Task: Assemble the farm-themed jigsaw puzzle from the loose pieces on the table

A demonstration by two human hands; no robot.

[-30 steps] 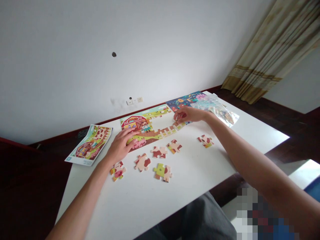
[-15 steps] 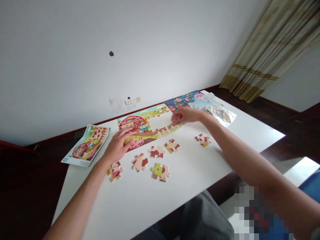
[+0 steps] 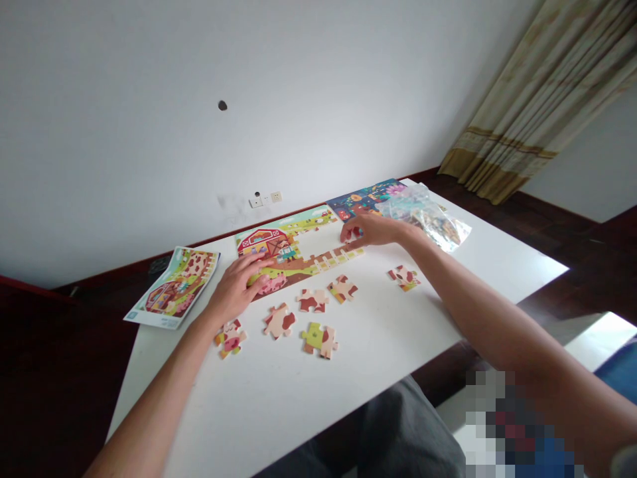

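Observation:
My left hand (image 3: 239, 284) lies with its fingers spread on the left part of a farm jigsaw puzzle (image 3: 303, 214), near the red barn and the pink pig. At the puzzle's right end, my right hand (image 3: 369, 230) pinches a puzzle piece (image 3: 353, 234) with red-brown and pale patches, mostly hidden by the fingers. The white gap in the puzzle's middle is just left of that hand. Loose cow-patterned pieces lie in front: a green and pink one (image 3: 319, 340), a spotted one (image 3: 279, 321), a cow-face one (image 3: 231, 338) beside my left wrist, and several others.
A printed picture sheet (image 3: 174, 287) of the same farm scene overhangs the white table's (image 3: 378, 345) left edge. Behind my right hand lie a dark blue picture (image 3: 343, 199) and a clear plastic bag (image 3: 438, 222). A wall (image 3: 149, 133) stands behind the table.
My right hand has moved very slightly over the same spot, still pinching the piece. My left hand stays on the puzzle, and the loose pieces lie as before.

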